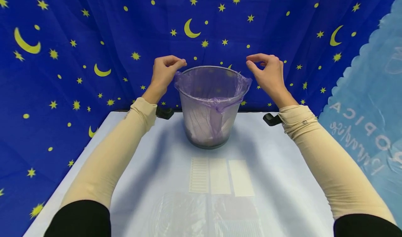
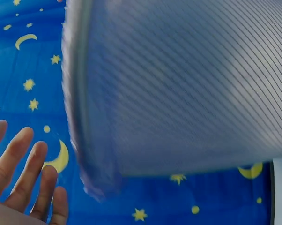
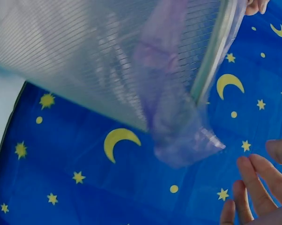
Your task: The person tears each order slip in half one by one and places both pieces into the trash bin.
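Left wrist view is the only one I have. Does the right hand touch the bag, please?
Observer: No, the right hand is apart from the bag.
Operator: Thank you. How does the bin stand at its base?
Observer: The bin stands upright on the table.
Operator: And does something lie in front of it?
Observer: Yes, three white cards lie there side by side.

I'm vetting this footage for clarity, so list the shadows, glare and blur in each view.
Head: soft shadows flank the mesh wastebasket on the white tabletop, with faint glare on the clear plastic in front. Left wrist: the wastebasket's rim is blurred, the left hand clearer. Right wrist: the purple bin liner looks soft, with glints; the patterned blue cloth behind is sharper.
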A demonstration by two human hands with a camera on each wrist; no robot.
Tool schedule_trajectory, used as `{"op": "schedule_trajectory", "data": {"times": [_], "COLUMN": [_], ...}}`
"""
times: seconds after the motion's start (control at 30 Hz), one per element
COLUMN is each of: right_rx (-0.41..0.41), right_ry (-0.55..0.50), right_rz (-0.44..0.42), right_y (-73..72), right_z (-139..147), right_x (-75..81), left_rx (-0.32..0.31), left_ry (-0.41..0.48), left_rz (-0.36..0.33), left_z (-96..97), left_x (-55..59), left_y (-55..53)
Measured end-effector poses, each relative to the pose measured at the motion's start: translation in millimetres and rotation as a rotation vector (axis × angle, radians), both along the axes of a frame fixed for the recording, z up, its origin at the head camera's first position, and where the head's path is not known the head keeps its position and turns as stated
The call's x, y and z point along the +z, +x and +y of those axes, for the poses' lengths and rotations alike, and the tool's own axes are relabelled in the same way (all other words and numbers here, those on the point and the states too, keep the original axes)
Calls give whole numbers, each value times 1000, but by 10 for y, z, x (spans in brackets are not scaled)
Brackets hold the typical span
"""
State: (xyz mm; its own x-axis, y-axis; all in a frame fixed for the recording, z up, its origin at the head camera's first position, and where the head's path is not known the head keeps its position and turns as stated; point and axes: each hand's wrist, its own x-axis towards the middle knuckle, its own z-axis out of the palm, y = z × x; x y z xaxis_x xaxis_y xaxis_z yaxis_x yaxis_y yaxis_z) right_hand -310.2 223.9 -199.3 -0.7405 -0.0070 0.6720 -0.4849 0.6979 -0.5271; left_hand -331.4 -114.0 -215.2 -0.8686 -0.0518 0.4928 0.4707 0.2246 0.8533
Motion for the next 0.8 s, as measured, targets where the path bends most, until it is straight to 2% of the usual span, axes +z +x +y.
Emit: {"op": "schedule_trajectory", "data": {"times": [0.13,0.33,0.4,0.67,0.8], "right_rx": [-1,-46,-51,-39,-43], "right_ry": [19,55,45,-37,-63], "right_rz": [-49,-193,-215,-147,-147], "right_y": [33,80,93,115,120], "right_z": [134,422,501,635,652], "right_x": [-75,-236,-310,-538,-667], "left_rx": [21,105,119,109,102], "left_ry": [-10,-103,-108,-113,-87], "left_rz": [-13,12,11,20,-9], "left_z": [-129,-321,-365,-360,-338], "left_x": [-72,-190,-229,-325,-393], "left_y": [-23,-47,-50,-21,1]}}
